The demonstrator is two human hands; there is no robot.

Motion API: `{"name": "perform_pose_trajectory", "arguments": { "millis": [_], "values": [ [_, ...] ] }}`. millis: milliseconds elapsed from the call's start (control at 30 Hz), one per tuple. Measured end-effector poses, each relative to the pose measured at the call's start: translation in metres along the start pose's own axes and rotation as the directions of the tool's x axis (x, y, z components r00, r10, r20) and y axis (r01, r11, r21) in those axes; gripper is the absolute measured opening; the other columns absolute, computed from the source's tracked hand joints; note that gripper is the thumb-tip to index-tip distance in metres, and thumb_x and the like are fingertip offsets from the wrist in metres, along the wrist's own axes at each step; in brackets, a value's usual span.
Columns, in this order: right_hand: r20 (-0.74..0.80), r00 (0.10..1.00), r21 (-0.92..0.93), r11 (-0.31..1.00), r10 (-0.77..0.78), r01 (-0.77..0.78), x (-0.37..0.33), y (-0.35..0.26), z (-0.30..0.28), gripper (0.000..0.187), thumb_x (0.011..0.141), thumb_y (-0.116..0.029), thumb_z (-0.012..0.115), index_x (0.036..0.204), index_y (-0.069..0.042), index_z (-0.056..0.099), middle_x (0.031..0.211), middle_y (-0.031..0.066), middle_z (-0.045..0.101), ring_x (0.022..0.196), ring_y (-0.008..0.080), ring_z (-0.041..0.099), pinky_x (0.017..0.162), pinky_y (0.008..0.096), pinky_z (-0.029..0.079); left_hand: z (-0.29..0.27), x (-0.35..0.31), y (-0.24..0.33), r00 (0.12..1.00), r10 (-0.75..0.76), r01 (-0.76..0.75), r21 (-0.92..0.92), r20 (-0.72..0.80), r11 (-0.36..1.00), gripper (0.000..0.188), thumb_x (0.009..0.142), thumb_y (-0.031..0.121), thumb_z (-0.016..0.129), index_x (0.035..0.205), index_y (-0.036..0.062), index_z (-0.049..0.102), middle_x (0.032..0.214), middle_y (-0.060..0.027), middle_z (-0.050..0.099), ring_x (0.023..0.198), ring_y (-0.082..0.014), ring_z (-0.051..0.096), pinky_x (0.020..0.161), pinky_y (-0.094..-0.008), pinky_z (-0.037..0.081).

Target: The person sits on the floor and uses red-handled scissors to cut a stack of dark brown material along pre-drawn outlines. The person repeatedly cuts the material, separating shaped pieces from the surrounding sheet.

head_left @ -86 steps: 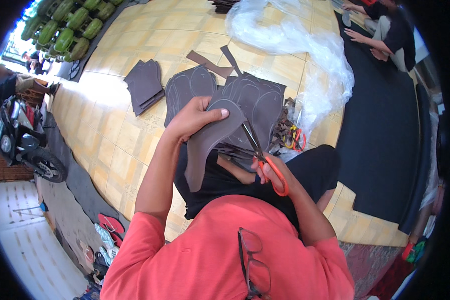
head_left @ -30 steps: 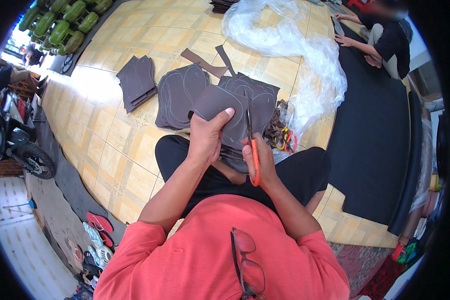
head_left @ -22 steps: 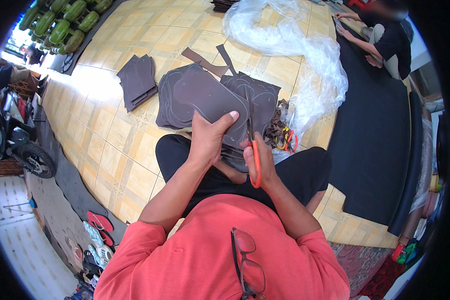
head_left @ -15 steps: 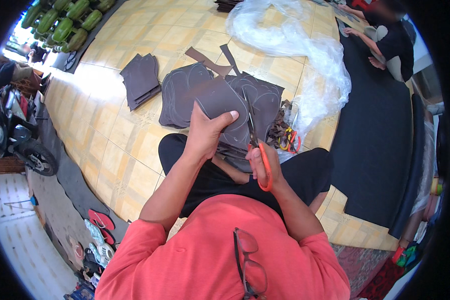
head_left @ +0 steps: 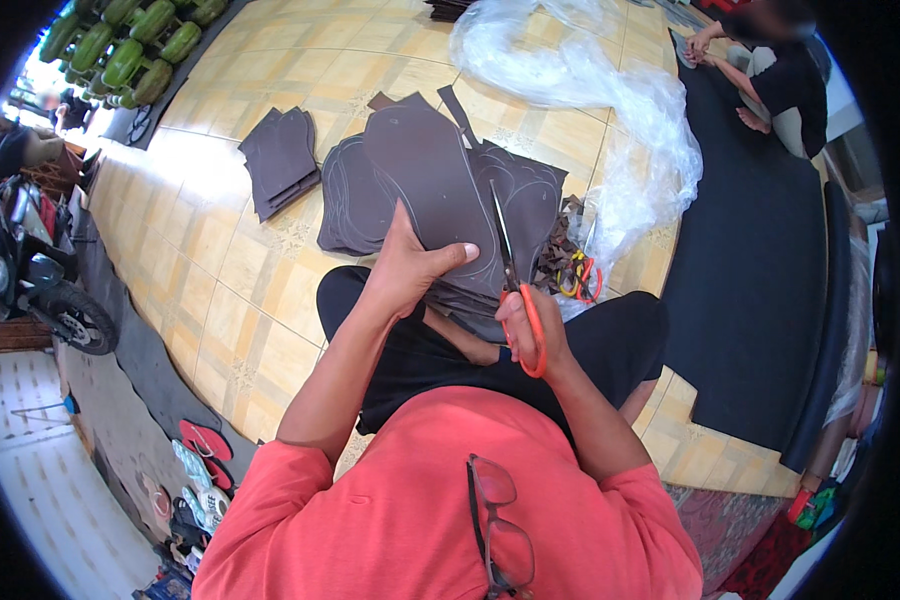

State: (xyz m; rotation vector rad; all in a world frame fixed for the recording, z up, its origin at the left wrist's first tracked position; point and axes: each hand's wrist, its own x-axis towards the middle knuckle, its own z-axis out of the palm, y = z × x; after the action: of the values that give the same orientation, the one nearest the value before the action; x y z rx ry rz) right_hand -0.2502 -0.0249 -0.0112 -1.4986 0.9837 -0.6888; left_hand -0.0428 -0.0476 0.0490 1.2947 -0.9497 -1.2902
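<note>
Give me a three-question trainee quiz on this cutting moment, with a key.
1. True or false: the right hand holds orange-handled scissors.
2. What does the left hand grip?
A. a clear plastic sheet
B. a dark sheet marked with pale outlines
C. a sandal
3. Fill in: a separate stack of dark cut pieces lies on the tiled ____, on the person's left.

Key:
1. True; the blades point away from the person, along the dark marked sheet.
2. B
3. floor
</note>
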Motion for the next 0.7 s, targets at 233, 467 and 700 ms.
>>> {"name": "perform_pose_trajectory", "arguments": {
  "millis": [233, 467, 700],
  "values": [
    [-0.121, 0.985, 0.424, 0.904, 0.121, -0.059, 0.008, -0.004, 0.013, 0.023, 0.093, -0.021, 0.06, 0.099, 0.0, 0.055, 0.071, 0.0044, 0.057, 0.057, 0.0106, 0.056, 0.051, 0.0255, 0.046, 0.007, -0.015, -0.023, 0.985, 0.068, -0.083, 0.095, 0.158, 0.992, 0.083, 0.072, 0.004, 0.078, 0.141, 0.0002, 0.032, 0.127, -0.0107, 0.051, 0.121, -0.0207, 0.047, 0.106, -0.0336, 0.035],
    [0.017, 0.998, 0.245, 0.967, 0.062, -0.064, -0.01, -0.005, 0.007, 0.022, 0.089, -0.021, 0.064, 0.095, -0.001, 0.056, 0.072, 0.0035, 0.056, 0.061, 0.0114, 0.055, 0.056, 0.0264, 0.043, -0.015, 0.02, 0.011, 0.98, 0.11, -0.17, -0.408, -0.167, 0.897, 0.035, 0.097, 0.016, 0.059, 0.126, -0.0008, 0.049, 0.116, -0.0113, 0.061, 0.098, -0.0155, 0.062, 0.078, -0.0292, 0.054],
    [-0.111, 0.988, -0.114, 0.989, -0.109, 0.096, 0.004, -0.004, -0.005, 0.026, 0.092, -0.023, 0.064, 0.091, -0.001, 0.051, 0.075, 0.0154, 0.06, 0.068, 0.0306, 0.062, 0.064, 0.0372, 0.048, -0.011, 0.003, 0.02, 0.996, 0.046, -0.048, -0.029, -0.072, 0.998, 0.031, 0.095, 0.017, 0.06, 0.119, -0.0032, 0.058, 0.101, -0.0068, 0.066, 0.087, -0.0119, 0.062, 0.077, -0.0268, 0.051]
  ]
}}
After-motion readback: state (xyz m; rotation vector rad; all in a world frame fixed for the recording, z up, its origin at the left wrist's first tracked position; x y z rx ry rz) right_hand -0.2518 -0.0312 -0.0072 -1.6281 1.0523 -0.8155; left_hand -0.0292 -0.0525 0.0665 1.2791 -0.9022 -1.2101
